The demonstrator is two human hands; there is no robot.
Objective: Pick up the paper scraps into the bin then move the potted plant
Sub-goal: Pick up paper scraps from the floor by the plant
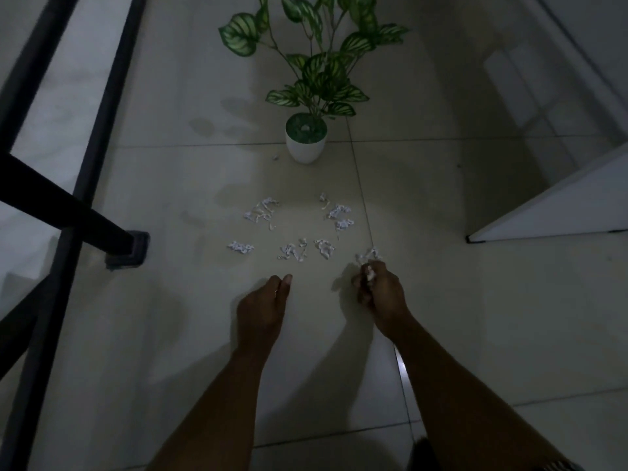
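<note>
Several clumps of white paper scraps (291, 252) lie scattered on the pale tiled floor in front of me. Beyond them stands a potted plant (306, 142), with striped green leaves in a white pot. My right hand (380, 290) is low over the floor at the right end of the scraps, its fingers closed around a small wad of white scraps. My left hand (266, 305) hovers just short of the nearest clump, fingers curled loosely together, with a tiny white fleck between them. No bin is in view.
A black metal frame (98, 229) with a footed leg stands at the left. A white door or panel (550, 212) juts in from the right. One stray scrap (276, 158) lies beside the pot.
</note>
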